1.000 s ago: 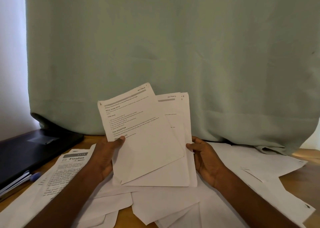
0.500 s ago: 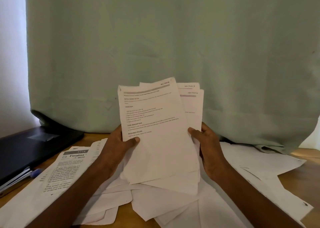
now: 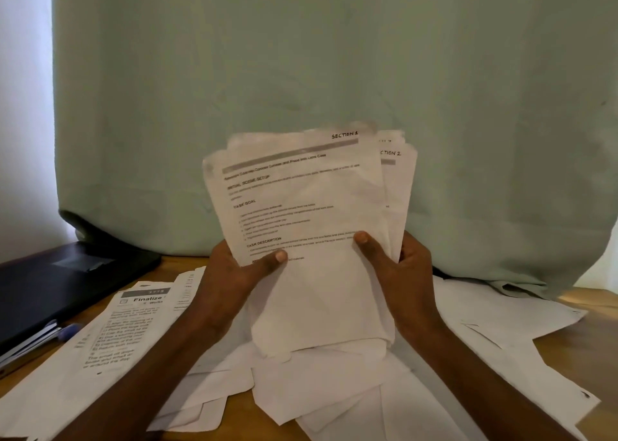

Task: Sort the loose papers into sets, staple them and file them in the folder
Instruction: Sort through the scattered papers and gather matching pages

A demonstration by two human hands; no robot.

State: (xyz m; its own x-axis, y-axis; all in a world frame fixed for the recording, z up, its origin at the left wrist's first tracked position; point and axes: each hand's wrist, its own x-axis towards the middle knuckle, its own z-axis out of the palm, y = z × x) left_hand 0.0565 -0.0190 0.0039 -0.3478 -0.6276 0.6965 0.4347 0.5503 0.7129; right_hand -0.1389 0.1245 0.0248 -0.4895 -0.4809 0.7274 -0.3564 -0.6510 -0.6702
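Held upright between left hand (image 3: 230, 280) and right hand (image 3: 401, 273): fanned sheaf of white printed sheets (image 3: 311, 226), thumbs pinching front, fingers behind. Likely to mix sections if squared now, with "SECTION 1" overlapping "SECTION 2". Beneath both wrists, scattered white loose papers (image 3: 334, 390) on wooden desk (image 3: 575, 347). Far left of left hand, black flat folder (image 3: 67, 283). No stapler visible.

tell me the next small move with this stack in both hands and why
Probably pull the front sheet marked SECTION 1 away from the fanned sheets behind it, one marked SECTION 2. The left hand and right hand pinch the bundle together upright above the loose papers on the desk, and the mixed section labels suggest it is not yet sorted into one set.
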